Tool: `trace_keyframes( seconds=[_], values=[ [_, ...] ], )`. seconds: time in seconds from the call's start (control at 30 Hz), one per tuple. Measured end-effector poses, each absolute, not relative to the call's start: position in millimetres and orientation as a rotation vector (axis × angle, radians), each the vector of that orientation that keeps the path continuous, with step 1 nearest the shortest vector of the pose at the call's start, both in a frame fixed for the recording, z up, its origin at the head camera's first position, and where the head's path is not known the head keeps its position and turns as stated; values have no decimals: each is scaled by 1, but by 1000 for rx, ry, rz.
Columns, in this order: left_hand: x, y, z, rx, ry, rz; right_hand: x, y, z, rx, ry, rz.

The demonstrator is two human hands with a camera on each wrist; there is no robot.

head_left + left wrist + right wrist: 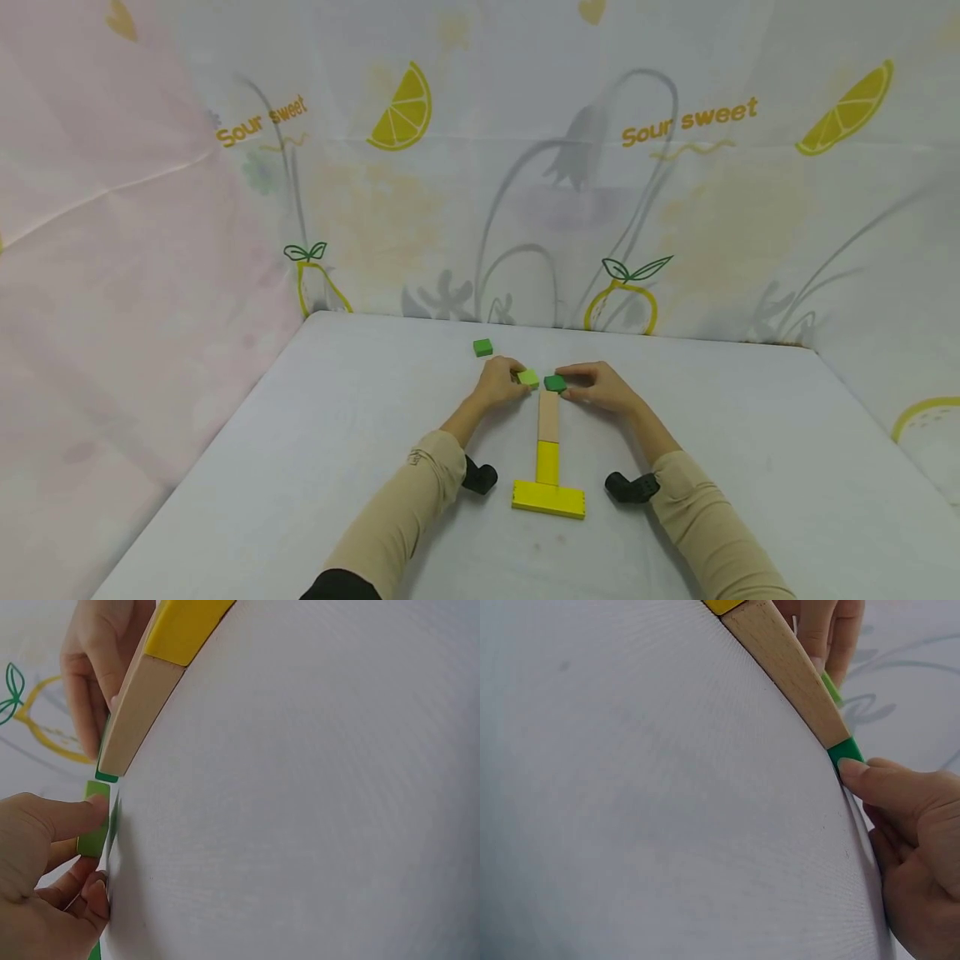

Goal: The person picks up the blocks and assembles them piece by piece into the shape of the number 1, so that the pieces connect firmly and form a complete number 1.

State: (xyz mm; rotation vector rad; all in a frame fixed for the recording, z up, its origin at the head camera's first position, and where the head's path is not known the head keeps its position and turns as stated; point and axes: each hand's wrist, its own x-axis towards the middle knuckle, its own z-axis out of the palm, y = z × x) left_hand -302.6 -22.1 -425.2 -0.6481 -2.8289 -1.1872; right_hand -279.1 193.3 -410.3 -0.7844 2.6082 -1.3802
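Note:
My left hand (500, 383) pinches a light green block (528, 378) between thumb and fingers; in the left wrist view this block (94, 817) is held just off the table. Opposite it, my right hand (602, 387) pinches a dark green block (555, 383) at the far end of a plain wooden block (548, 417). The right wrist view shows the dark green block (845, 755) touching the wood's end, thumb on it. Nearer to me, a yellow block (547, 463) continues the line down to a wide yellow block (548, 498) lying crosswise.
Another green block (483, 347) lies beyond my left hand. The white-covered table (315, 400) meets a patterned cloth backdrop (465, 208) at its far edge. Black wrist devices (632, 487) stick out inward from both sleeves.

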Motion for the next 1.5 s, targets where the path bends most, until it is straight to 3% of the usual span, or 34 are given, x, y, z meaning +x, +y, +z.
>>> trace_keyframes(
  seconds=[1.1,1.5],
  values=[
    [-302,-13,-428,-727,-2834,-1067,-277,191,-406,-767,2609,-1377],
    [-298,-20,-426,-635,-2843,-1211,-284,195,-419,-786,2614,-1399]
  ],
)
